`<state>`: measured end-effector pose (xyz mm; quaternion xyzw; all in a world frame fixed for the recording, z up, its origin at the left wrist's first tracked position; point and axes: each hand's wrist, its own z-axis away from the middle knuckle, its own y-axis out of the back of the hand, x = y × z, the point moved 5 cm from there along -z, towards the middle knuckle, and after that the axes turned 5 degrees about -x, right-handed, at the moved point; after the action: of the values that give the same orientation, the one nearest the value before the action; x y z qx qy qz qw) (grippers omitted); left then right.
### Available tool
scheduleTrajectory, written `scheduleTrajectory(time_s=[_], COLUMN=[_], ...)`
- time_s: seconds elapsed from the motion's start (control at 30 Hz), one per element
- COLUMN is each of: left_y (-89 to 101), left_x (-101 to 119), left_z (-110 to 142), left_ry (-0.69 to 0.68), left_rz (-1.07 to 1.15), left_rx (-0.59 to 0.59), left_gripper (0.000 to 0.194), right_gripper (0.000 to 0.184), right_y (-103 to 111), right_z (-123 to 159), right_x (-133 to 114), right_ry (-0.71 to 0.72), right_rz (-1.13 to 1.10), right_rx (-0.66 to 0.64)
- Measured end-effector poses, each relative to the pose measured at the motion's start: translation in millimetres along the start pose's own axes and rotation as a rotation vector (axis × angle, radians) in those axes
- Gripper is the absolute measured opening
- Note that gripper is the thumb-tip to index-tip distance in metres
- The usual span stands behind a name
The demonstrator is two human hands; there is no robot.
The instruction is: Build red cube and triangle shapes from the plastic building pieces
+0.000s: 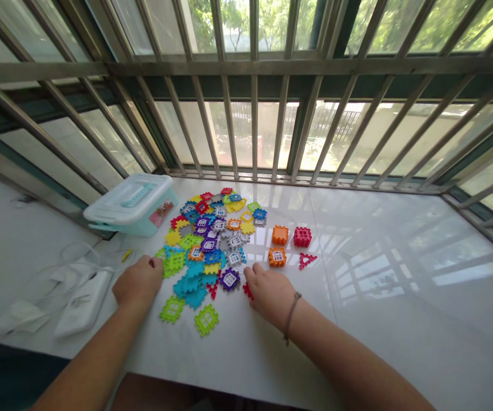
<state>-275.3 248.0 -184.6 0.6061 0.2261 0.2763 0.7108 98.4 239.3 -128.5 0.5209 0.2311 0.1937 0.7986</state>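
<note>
A heap of several coloured interlocking plastic tiles lies on the glossy white sill under the barred window. My left hand rests knuckles-up at the heap's left edge, fingers curled, touching green tiles. My right hand, with a bracelet on the wrist, sits at the heap's lower right, fingers curled over a small red piece beside a purple tile. To the right stand an orange cube, a red cube, an orange tile and a red triangle.
A pale blue lidded plastic box stands at the back left. White cables and a white power pack lie left of my left hand. Metal window bars rise behind the sill. Two green tiles lie nearest the front edge.
</note>
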Motion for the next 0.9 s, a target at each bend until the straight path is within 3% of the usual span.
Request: scheduleTrajectory(time_s=[0.23, 0.4, 0.5, 0.6, 0.73, 0.9], left_y=[-4.4, -6.3, -7.2, -8.4, -9.3, -9.2], left_x=[-3, -5, -6, -7, -8, -8], left_z=[-5, -8, -9, -10, -11, -11], left_ry=[-0.004, -0.009, -0.011, -0.019, -0.018, -0.021], left_rz=[0.0, 0.0, -0.002, 0.003, 0.005, -0.016], left_rx=[0.013, 0.019, 0.02, 0.024, 0.026, 0.021], left_gripper=[0.061, 0.062, 0.062, 0.061, 0.06, 0.062], right_gripper=[0.035, 0.042, 0.044, 0.042, 0.045, 0.045], right_y=[0, 33, 61, 79, 82, 74], right_z=[-1, 11, 20, 27, 31, 30], right_x=[-2, 7, 34, 76, 129, 165], right_ry=[0.012, 0.0, -0.091, -0.285, -0.512, -0.584], right_rz=[-0.002, -0.05, -0.089, -0.101, -0.105, -0.109], right_rx=[0.02, 0.127, 0.243, 0.351, 0.401, 0.388])
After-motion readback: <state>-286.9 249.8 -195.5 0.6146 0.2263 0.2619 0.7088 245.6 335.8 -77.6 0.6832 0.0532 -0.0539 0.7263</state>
